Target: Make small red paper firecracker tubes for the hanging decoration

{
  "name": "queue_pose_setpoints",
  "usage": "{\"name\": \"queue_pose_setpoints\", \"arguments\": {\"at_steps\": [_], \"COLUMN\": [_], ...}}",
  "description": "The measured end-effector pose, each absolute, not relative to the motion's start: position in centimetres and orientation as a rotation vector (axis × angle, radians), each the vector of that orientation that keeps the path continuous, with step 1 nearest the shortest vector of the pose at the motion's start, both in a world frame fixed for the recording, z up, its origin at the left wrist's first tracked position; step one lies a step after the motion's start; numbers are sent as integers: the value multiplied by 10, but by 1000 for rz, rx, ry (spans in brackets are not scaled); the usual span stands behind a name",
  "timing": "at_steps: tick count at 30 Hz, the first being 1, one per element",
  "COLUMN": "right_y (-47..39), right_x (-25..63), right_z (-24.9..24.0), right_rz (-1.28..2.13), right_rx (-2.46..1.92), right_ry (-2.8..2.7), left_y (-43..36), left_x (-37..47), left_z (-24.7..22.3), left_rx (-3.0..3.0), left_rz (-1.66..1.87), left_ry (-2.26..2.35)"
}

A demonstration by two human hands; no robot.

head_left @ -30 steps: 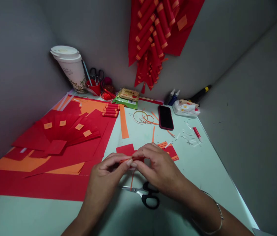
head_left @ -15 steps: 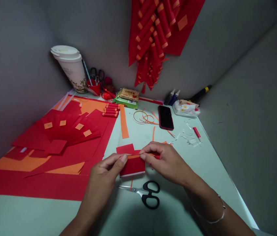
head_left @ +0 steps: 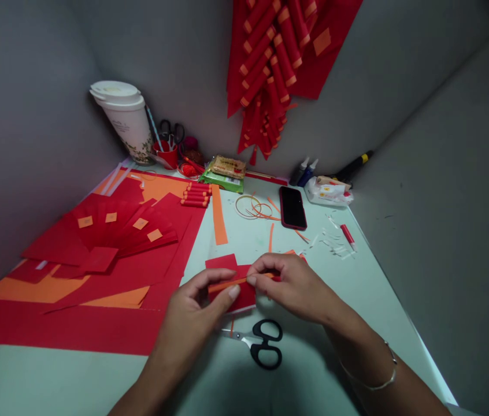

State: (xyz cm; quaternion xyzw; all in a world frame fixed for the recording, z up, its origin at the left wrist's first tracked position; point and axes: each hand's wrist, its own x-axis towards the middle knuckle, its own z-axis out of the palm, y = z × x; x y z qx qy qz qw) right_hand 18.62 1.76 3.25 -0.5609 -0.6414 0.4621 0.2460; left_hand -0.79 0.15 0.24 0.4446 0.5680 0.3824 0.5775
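Low over the table, a small red paper piece (head_left: 245, 298) with a pale lower edge is between my hands, an orange paper strip (head_left: 222, 285) running along its upper part. My left hand (head_left: 190, 315) holds the piece at its left side, thumb in front and index finger above the strip. With thumb and forefinger, my right hand (head_left: 290, 286) pinches the strip and the paper's upper right edge; its other fingers are curled. Scissors (head_left: 266, 344) with black handles lie just below, blade tips hidden by my left hand. Another red paper piece (head_left: 221, 262) lies behind.
Red sheets (head_left: 175, 323) and orange paper cover the left side. Several red paper rolls (head_left: 195, 195), an orange strip (head_left: 219, 215), a phone (head_left: 293, 208) and a wipes pack (head_left: 329, 192) sit farther back. A white cup (head_left: 127, 121) stands at back left; firecracker decorations (head_left: 270, 63) hang above.
The orange strip's left end now shows, tilted lower. My left hand has shifted slightly right and down over the paper, its thumb and index finger farther apart. My right hand keeps its pinch.
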Motion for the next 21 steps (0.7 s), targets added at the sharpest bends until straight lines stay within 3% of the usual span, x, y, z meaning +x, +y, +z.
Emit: {"name": "queue_pose_setpoints", "arguments": {"at_steps": [7, 21], "right_y": [16, 19], "right_x": [185, 186], "right_z": [34, 27], "right_rz": [1387, 1265], "right_rx": [-1498, -1459], "right_ry": [-1794, -1964], "left_y": [3, 5], "left_x": [-5, -7], "left_z": [6, 9], "left_rx": [1150, 1128], "left_rz": [793, 758], "left_ry": [1359, 1314]}}
